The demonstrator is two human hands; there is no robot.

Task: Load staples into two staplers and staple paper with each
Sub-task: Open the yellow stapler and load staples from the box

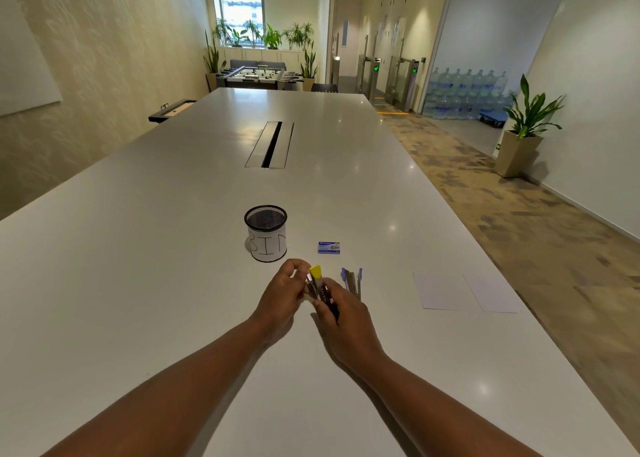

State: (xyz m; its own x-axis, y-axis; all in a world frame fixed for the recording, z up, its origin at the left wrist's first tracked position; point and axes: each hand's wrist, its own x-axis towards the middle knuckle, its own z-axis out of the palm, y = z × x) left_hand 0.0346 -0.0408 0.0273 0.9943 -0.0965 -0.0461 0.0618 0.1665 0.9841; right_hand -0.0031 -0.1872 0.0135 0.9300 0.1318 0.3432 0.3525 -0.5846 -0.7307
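Both hands clamped on yellow stapler [316, 276], left hand [282, 295] pinching its front, right hand [341, 312] gripping its rear, blue stapler [352, 281] just right of right hand, staple box [328, 247] beyond, paper sheets [450, 292] far right

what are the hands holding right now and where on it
Both grip the yellow stapler: right hand round its rear body, left hand pinching near the yellow front end.
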